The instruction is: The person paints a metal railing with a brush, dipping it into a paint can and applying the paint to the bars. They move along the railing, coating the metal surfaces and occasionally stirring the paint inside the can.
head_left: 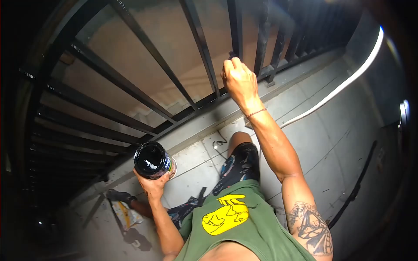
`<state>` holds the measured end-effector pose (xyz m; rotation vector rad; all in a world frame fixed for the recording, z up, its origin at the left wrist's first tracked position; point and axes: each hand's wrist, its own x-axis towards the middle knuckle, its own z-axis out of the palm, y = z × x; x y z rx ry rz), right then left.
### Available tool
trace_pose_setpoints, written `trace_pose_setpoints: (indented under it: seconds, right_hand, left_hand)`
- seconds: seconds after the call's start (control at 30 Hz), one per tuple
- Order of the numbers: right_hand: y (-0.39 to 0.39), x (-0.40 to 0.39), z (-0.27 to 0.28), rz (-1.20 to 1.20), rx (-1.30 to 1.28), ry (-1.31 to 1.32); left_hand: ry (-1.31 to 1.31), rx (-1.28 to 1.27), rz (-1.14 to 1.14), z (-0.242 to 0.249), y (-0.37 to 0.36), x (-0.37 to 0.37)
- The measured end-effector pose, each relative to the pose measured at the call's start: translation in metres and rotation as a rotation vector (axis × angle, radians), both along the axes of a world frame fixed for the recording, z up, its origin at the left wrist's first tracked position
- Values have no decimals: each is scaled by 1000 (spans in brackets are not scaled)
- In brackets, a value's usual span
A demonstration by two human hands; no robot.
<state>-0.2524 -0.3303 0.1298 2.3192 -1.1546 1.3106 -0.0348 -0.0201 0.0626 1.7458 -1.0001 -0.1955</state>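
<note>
My left hand point(152, 185) is wrapped round a paint can point(169, 164) from below and the side. Glossy black paint point(150, 158) shows inside its open top, and the label is partly covered by dark drips. Up at the railing, my right hand point(240, 80) is closed in a fist in front of a black upright bar point(235, 32). A small dark bit point(232, 55) shows just beyond the knuckles; the fingers hide most of what is gripped, so its kind cannot be made out.
The black metal railing point(143, 50) curves across the front and left, above a low ledge point(191, 119). A white hose or cable point(335, 93) runs over the grey tiles point(305, 135) at right. A dark strip point(355, 187) lies further right. A yellow-and-white packet point(129, 217) lies near my foot point(119, 196).
</note>
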Motion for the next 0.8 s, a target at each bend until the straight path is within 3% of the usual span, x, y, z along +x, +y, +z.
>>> trace_pose_setpoints:
  seconds: [0.1, 0.27, 0.37, 0.5, 0.53, 0.67, 0.8]
  right_hand:
    - [-7, 3, 39, -56, -52, 154]
    - [3, 0, 128, -64, -524, 286]
    - [-5, -10, 155, 8, -743, 371]
    - [-10, -14, 114, -133, -616, 864]
    - [-12, -16, 92, -138, -732, 923]
    - [-7, -13, 7, 16, -504, 1087]
    - [9, -1, -9, 238, 3, 799]
  left_hand:
    - [63, -24, -33, -7, 1, 4]
    - [93, 0, -146, -14, 1, 13]
    - [190, 9, -188, -19, 1, 12]
    - [232, -17, -248, -33, -4, 8]
    - [253, -16, -251, -38, -5, 8]
    - [350, -6, -298, -41, -4, 5]
    - [332, 1, -310, -51, -2, 4]
